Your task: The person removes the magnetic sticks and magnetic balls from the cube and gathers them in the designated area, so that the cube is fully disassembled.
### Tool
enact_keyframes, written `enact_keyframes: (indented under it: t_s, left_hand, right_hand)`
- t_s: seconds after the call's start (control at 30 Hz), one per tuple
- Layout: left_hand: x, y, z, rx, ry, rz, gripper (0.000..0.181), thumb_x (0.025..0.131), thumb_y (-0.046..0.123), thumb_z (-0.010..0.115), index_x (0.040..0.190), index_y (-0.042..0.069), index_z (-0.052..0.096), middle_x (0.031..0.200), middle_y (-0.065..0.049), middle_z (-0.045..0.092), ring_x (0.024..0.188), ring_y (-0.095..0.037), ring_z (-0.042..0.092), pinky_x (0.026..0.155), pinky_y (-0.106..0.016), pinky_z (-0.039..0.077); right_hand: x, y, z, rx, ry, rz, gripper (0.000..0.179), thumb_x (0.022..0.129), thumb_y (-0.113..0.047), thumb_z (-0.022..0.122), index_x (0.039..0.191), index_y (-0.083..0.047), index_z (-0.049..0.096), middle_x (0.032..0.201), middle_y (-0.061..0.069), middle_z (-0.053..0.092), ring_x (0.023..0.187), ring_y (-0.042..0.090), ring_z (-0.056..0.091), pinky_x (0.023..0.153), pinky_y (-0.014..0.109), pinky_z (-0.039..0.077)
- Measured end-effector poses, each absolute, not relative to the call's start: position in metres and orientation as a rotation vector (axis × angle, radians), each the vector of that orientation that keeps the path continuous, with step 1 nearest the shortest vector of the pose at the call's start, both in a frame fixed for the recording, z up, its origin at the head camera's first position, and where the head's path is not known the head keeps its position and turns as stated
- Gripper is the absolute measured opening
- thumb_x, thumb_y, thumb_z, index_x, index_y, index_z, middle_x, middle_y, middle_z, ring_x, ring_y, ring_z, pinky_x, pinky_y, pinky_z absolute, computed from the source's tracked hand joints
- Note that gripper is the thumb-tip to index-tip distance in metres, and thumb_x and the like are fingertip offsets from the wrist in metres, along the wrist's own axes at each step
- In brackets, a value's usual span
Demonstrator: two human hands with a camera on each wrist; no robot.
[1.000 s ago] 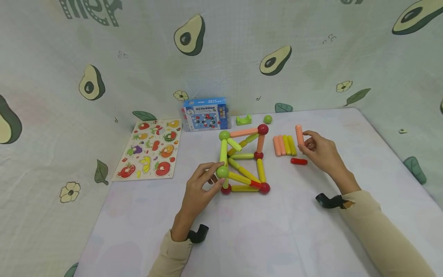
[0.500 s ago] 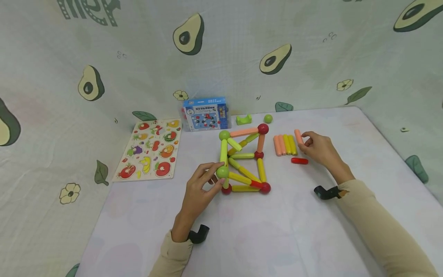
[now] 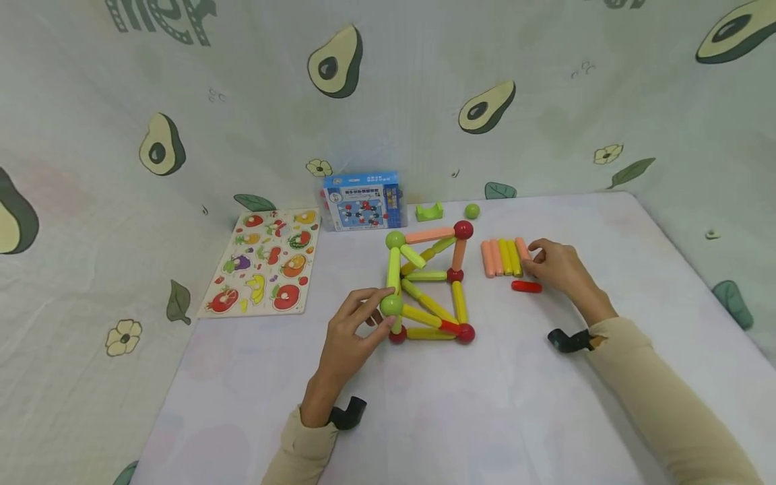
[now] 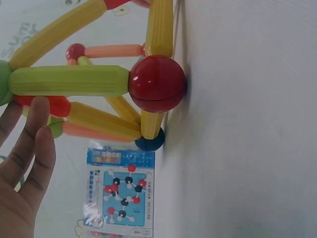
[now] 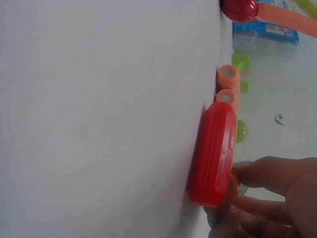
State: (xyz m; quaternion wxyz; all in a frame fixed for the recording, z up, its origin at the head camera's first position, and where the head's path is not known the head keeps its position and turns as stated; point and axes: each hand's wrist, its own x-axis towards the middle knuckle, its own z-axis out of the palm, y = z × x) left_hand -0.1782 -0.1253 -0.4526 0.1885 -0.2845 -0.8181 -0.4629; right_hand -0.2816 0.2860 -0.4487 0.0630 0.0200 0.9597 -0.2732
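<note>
My left hand [image 3: 347, 340] pinches a green ball [image 3: 391, 305] at the near left corner of a frame of magnetic rods and balls. In the left wrist view, its fingers lie beside a green rod [image 4: 69, 80] that runs to a red ball [image 4: 157, 83] on the table. My right hand [image 3: 560, 269] pinches a salmon rod [image 3: 522, 248], at the right end of a row of two salmon rods [image 3: 488, 259] and two yellow rods [image 3: 510, 258]. A short red rod [image 5: 214, 153] lies just in front of the row, hiding part of it in the right wrist view.
Behind the frame stand a boxed molecule set [image 3: 364, 202], a green curved block [image 3: 429, 212] and a loose green ball [image 3: 472, 211]. A fruit puzzle board [image 3: 263, 263] lies at the left. A printed cloth [image 3: 412, 81] hangs behind the table.
My right hand has lowered the salmon rod and brought it left, against the end of the row. The left hand has kept its grip on the green ball.
</note>
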Motion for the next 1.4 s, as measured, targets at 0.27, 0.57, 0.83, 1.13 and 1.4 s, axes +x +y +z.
enact_keyframes:
  t_s: [0.27,0.57,0.83,1.13,1.4]
  left_hand:
    - [-0.177,-0.125,-0.457,-0.806,-2.302,-1.308,0.047,0.092,0.016,0.075,0.137,0.017,0.063,0.125,0.000,0.056,0.087,-0.015,0.059,0.072,-0.027,0.054]
    - [-0.180,-0.123,-0.452,-0.814,-2.306,-1.307,0.047,0.092,0.017,0.075,0.137,0.018,0.063,0.126,0.000,0.056,0.088,-0.014,0.060,0.073,-0.027,0.054]
    - [-0.179,-0.124,-0.453,-0.785,-2.305,-1.337,0.045,0.091,0.015,0.075,0.135,0.016,0.065,0.125,0.000,0.057,0.086,-0.018,0.061,0.074,-0.025,0.053]
    - [-0.180,-0.123,-0.449,-0.815,-2.299,-1.321,0.047,0.092,0.015,0.075,0.137,0.017,0.063,0.126,0.000,0.057,0.087,-0.018,0.060,0.073,-0.026,0.053]
    - [-0.179,-0.125,-0.454,-0.796,-2.303,-1.308,0.047,0.092,0.017,0.075,0.137,0.018,0.063,0.127,0.001,0.056,0.087,-0.015,0.059,0.072,-0.028,0.054]
  right_hand:
    - [-0.278,0.289,-0.463,0.038,2.937,-0.787,0.043,0.098,-0.027,0.060,0.125,0.006,0.055,0.102,0.023,0.062,0.081,0.031,0.056,0.066,0.035,0.053]
    - [-0.262,0.284,-0.438,-0.002,3.044,-0.820,0.036,0.100,-0.023,0.060,0.120,0.006,0.061,0.103,0.023,0.064,0.085,0.033,0.057,0.069,0.042,0.054]
    - [-0.230,0.252,-0.417,-0.250,3.194,-0.983,0.025,0.097,-0.013,0.063,0.117,0.003,0.067,0.099,0.015,0.069,0.084,0.028,0.059,0.067,0.038,0.052]
    - [-0.213,0.208,-0.403,-0.743,3.222,-1.208,0.024,0.092,-0.007,0.072,0.116,-0.003,0.068,0.094,0.001,0.070,0.080,0.014,0.063,0.069,0.028,0.055]
    - [-0.225,0.160,-0.396,-0.878,2.987,-1.315,0.039,0.094,-0.012,0.071,0.131,-0.006,0.059,0.108,0.003,0.064,0.090,0.016,0.066,0.080,0.039,0.058]
